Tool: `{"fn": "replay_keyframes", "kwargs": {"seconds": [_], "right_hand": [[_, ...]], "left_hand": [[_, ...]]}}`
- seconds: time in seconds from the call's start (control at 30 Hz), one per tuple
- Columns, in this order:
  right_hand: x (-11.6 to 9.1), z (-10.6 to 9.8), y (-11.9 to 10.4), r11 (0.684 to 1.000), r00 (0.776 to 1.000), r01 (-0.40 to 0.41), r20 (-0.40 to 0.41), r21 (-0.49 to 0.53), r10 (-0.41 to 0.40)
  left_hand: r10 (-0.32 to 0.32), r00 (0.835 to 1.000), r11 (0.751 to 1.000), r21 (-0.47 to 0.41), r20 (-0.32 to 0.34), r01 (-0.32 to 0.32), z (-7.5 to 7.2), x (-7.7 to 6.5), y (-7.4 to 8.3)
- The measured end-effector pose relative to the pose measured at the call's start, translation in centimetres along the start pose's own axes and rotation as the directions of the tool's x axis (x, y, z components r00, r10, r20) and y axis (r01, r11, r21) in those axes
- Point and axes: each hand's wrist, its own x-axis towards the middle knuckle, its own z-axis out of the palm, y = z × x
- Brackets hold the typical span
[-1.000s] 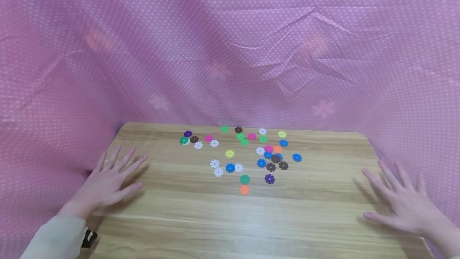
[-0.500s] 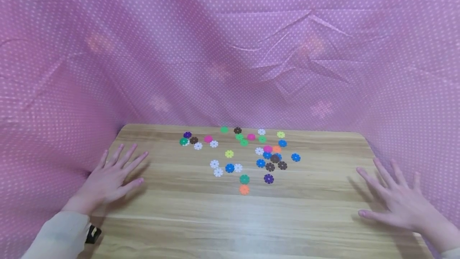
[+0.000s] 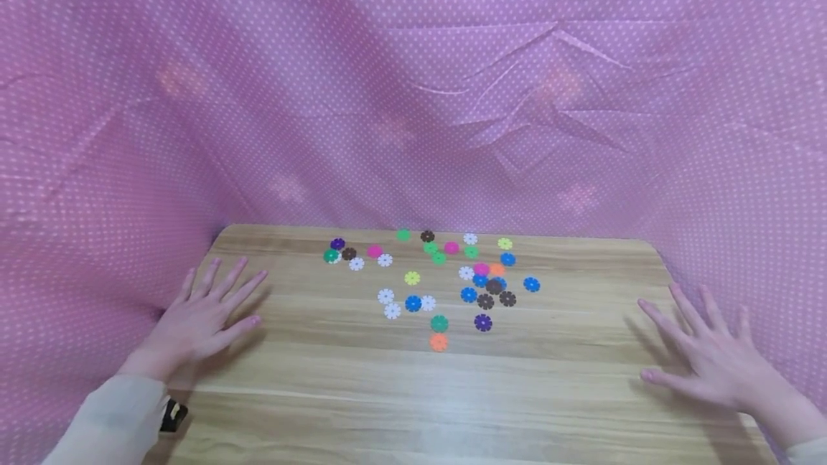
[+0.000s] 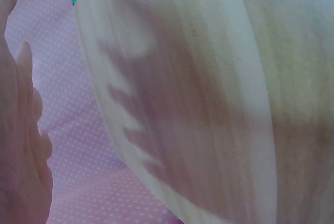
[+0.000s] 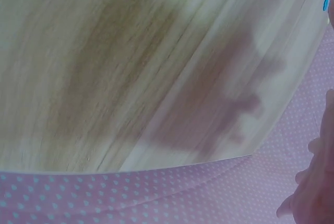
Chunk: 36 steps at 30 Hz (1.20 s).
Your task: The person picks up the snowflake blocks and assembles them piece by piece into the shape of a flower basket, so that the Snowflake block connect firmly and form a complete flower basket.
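My left hand [image 3: 199,323] hovers over the left side of the wooden table [image 3: 323,393], fingers spread and holding nothing. On the right side my right hand [image 3: 717,357] hangs in the same way, fingers apart, with nothing in it. Both wrist views show the hand's shadow on the wood, apart from the hand. Between the hands and farther back lie several small, flat, notched plastic discs. Nearest to me are an orange disc [image 3: 438,341] and a green disc [image 3: 439,323]. A purple disc [image 3: 482,322] lies to their right. Some discs overlap, such as a brown disc [image 3: 494,286] over blue ones.
A pink dotted cloth [image 3: 413,92] hangs behind the table and along both sides. A green disc [image 3: 331,255] at the back left is the one nearest my left hand. A blue disc [image 3: 532,284] lies farthest right. A black object [image 3: 173,415] shows beside the left sleeve.
My right hand has shifted slightly left in the head view, and my left forearm slightly right and up. The discs keep their places on the table, and the view has tilted a little.
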Motion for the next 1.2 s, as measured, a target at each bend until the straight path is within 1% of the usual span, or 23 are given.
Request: {"fn": "replay_keyframes", "kwargs": {"seconds": [0.13,0.2,0.27,0.33,0.37,0.43,0.5,0.57,0.67,0.73,0.87,0.93,1.03,1.13,1.2], "right_hand": [[0.7,-0.1,-0.2,1.000,1.000,-0.006,0.018,0.015,0.005],[1.3,-0.2,-0.6,0.998,0.999,-0.016,0.038,0.061,0.014],[2.1,-0.2,-1.2,0.991,0.998,-0.028,0.061,0.134,0.020],[3.1,-0.1,-1.9,0.984,0.998,-0.032,0.058,0.176,0.022],[3.7,0.1,-2.3,0.983,0.999,-0.025,0.040,0.180,0.018],[4.9,0.4,-3.2,0.985,1.000,-0.017,0.002,0.174,0.016],[6.1,0.8,-4.2,0.989,0.999,-0.024,-0.024,0.149,0.028],[7.3,1.1,-5.4,0.986,0.999,-0.042,-0.018,0.164,0.045],[9.0,1.5,-7.5,0.969,0.997,-0.076,0.011,0.235,0.075],[10.0,2.0,-9.0,0.952,0.996,-0.087,0.002,0.293,0.091],[12.1,3.0,-12.2,0.910,0.988,-0.108,-0.061,0.399,0.144],[13.0,3.5,-13.8,0.883,0.980,-0.103,-0.102,0.458,0.168],[14.4,4.1,-16.2,0.837,0.969,-0.069,-0.163,0.542,0.185],[15.7,4.7,-18.4,0.793,0.959,-0.033,-0.205,0.608,0.196],[16.4,5.0,-19.6,0.761,0.957,-0.035,-0.199,0.648,0.213]], "left_hand": [[-0.013,1.000,1.000,-0.007,0.006,0.013,-0.1,0.5,0.6],[-0.027,0.999,0.999,-0.019,0.024,0.028,-0.3,0.9,1.2],[-0.032,0.999,0.999,-0.041,0.039,0.033,-0.3,1.6,2.0],[-0.036,0.998,0.997,-0.066,0.058,0.040,-0.4,2.4,3.0],[-0.038,0.997,0.996,-0.083,0.069,0.043,-0.4,2.9,3.6],[-0.034,0.997,0.993,-0.113,0.070,0.041,-0.1,3.8,4.9],[-0.035,0.996,0.990,-0.133,0.077,0.046,0.2,4.8,6.5],[-0.039,0.996,0.985,-0.165,0.079,0.051,0.7,5.7,8.2],[-0.037,0.997,0.974,-0.219,0.063,0.050,1.3,7.0,10.8],[-0.030,0.998,0.964,-0.263,0.049,0.042,1.6,7.8,12.5],[-0.009,1.000,0.934,-0.358,0.011,0.012,1.9,9.4,15.4],[-0.001,1.000,0.918,-0.396,-0.010,-0.003,2.1,10.3,16.7],[-0.016,0.999,0.894,-0.448,-0.043,-0.005,2.3,11.4,18.5],[-0.053,0.996,0.858,-0.513,-0.071,0.009,2.9,12.4,20.1],[-0.076,0.993,0.826,-0.564,-0.094,0.010,3.3,12.9,21.0]]}}
